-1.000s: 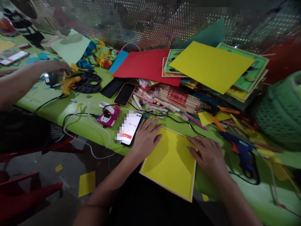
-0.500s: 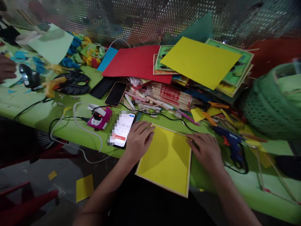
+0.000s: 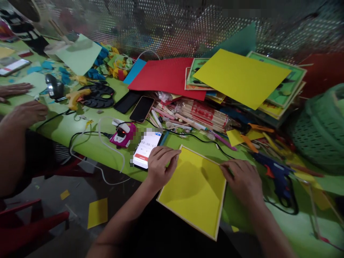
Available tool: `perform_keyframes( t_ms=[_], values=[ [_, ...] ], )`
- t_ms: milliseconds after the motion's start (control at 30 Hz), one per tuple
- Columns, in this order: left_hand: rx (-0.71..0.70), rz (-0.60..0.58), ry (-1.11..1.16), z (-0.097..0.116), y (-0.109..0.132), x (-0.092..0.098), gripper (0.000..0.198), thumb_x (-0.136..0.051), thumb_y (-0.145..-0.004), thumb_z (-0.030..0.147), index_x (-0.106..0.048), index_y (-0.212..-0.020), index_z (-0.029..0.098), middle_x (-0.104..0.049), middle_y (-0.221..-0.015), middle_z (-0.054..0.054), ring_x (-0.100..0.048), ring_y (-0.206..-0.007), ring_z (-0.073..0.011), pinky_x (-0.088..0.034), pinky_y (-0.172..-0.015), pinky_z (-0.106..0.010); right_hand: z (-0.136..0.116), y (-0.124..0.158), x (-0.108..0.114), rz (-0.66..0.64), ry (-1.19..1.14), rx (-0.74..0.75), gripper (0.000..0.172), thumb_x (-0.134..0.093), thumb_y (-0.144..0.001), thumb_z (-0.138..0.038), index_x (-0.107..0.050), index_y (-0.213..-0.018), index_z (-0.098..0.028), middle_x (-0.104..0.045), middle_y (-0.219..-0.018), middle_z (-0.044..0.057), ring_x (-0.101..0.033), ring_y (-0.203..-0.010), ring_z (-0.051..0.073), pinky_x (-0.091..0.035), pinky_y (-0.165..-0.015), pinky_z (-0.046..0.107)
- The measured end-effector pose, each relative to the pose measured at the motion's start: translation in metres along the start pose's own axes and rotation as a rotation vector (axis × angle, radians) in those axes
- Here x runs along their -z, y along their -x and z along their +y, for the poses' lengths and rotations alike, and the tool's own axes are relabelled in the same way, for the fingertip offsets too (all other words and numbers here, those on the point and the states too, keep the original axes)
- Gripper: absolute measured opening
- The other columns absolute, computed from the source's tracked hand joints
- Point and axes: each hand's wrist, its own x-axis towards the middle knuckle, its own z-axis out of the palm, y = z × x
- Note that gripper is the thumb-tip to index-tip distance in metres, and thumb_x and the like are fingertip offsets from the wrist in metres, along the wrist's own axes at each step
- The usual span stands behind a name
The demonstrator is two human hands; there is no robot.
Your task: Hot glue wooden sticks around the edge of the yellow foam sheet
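A yellow sheet edged with thin pale wooden sticks [image 3: 193,193] lies in front of me, its near corner jutting past the table's edge. My left hand [image 3: 162,165] is closed at its upper left corner, thumb and fingertips against the stick frame. At the upper right corner, my right hand [image 3: 244,179] pinches the frame between thumb and fingers. Just behind my left hand lies a lit phone showing a timer [image 3: 146,148]. A blue glue gun [image 3: 281,175] rests to the right of my right hand.
A magenta power adapter [image 3: 123,134] with cables lies left of the phone. Behind are bundled sticks [image 3: 201,114], a red sheet [image 3: 166,77], a loose yellow sheet [image 3: 242,77] over framed pictures, and a green basket [image 3: 319,132]. Another person's hands [image 3: 27,114] are at the left.
The view has shifted left, bringing more of the other person's arms into sight. Both my hands stay at the frame's upper corners; the framed sheet has turned slightly.
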Motion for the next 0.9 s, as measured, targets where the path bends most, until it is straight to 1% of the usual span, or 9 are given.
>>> perform_keyframes(
  t_ms=[200,333,433,533,600,700,800,867,900],
  values=[
    [-0.003,0.031,0.014,0.000,-0.001,0.003,0.015,-0.060,-0.093,0.011,-0.070,-0.100,0.021,-0.078,-0.090,-0.002,-0.070,-0.085,-0.0164,-0.055,-0.085,-0.034,0.002,0.004,-0.001,0.054,0.078,-0.088,0.011,-0.058,-0.096,-0.026,-0.063,-0.087,-0.022,-0.069,-0.082,0.004,-0.061,-0.079,0.025,-0.040,-0.074,0.037],
    [0.020,-0.002,-0.017,-0.003,0.000,0.001,0.014,-0.060,-0.094,0.013,-0.070,-0.100,0.021,-0.078,-0.091,-0.002,-0.068,-0.087,-0.0166,-0.054,-0.086,-0.034,0.004,0.005,0.002,0.070,0.105,-0.116,0.015,-0.060,-0.094,-0.028,-0.062,-0.080,-0.023,-0.068,-0.080,0.005,-0.060,-0.078,0.024,-0.039,-0.074,0.036],
    [0.046,-0.081,-0.096,-0.006,0.001,-0.003,0.014,-0.060,-0.095,0.017,-0.071,-0.102,0.022,-0.078,-0.096,-0.003,-0.067,-0.094,-0.0186,-0.051,-0.091,-0.036,0.001,0.008,0.006,0.049,0.108,-0.125,0.019,-0.060,-0.095,-0.033,-0.061,-0.079,-0.023,-0.067,-0.081,0.005,-0.058,-0.079,0.024,-0.038,-0.074,0.036],
    [0.058,-0.167,-0.206,-0.008,0.001,-0.007,0.014,-0.061,-0.096,0.022,-0.072,-0.104,0.024,-0.078,-0.103,-0.002,-0.065,-0.103,-0.0217,-0.047,-0.094,-0.040,-0.003,0.019,0.010,0.037,0.091,-0.131,0.023,-0.058,-0.096,-0.037,-0.058,-0.078,-0.023,-0.066,-0.081,0.006,-0.058,-0.080,0.024,-0.039,-0.075,0.036],
    [0.052,-0.223,-0.266,-0.009,0.000,-0.009,0.014,-0.061,-0.096,0.024,-0.074,-0.102,0.024,-0.077,-0.102,-0.002,-0.065,-0.101,-0.0228,-0.046,-0.089,-0.041,-0.005,0.028,0.013,0.033,0.066,-0.154,0.025,-0.058,-0.097,-0.038,-0.056,-0.078,-0.023,-0.065,-0.081,0.005,-0.058,-0.079,0.024,-0.040,-0.075,0.037],
    [0.038,-0.350,-0.336,-0.008,-0.003,-0.011,0.012,-0.065,-0.094,0.028,-0.075,-0.100,0.025,-0.076,-0.096,-0.004,-0.063,-0.096,-0.0249,-0.045,-0.083,-0.042,-0.003,0.038,0.017,0.025,-0.029,-0.226,0.024,-0.057,-0.098,-0.039,-0.057,-0.080,-0.023,-0.065,-0.080,0.005,-0.060,-0.077,0.023,-0.043,-0.073,0.036],
    [0.022,-0.466,-0.373,-0.005,-0.009,-0.014,0.015,-0.068,-0.091,0.027,-0.075,-0.105,0.026,-0.073,-0.094,-0.005,-0.062,-0.096,-0.0267,-0.045,-0.081,-0.043,0.003,0.036,0.021,-0.001,-0.169,-0.252,0.020,-0.052,-0.100,-0.035,-0.063,-0.091,-0.021,-0.069,-0.090,0.007,-0.065,-0.085,0.024,-0.047,-0.077,0.036],
    [-0.005,-0.517,-0.385,-0.002,-0.012,-0.017,0.016,-0.067,-0.091,0.023,-0.075,-0.105,0.028,-0.072,-0.093,-0.005,-0.062,-0.096,-0.0268,-0.044,-0.080,-0.043,0.008,0.027,0.022,-0.040,-0.200,-0.220,0.022,-0.049,-0.101,-0.033,-0.067,-0.103,-0.021,-0.071,-0.101,0.009,-0.066,-0.096,0.025,-0.049,-0.083,0.037],
    [-0.024,-0.539,-0.391,-0.001,-0.014,-0.019,0.016,-0.065,-0.092,0.021,-0.075,-0.103,0.027,-0.072,-0.092,-0.005,-0.062,-0.095,-0.0267,-0.044,-0.080,-0.042,0.011,0.022,0.021,-0.061,-0.180,-0.199,0.025,-0.048,-0.102,-0.034,-0.068,-0.109,-0.020,-0.071,-0.105,0.010,-0.066,-0.099,0.026,-0.049,-0.086,0.038]
  ],
)
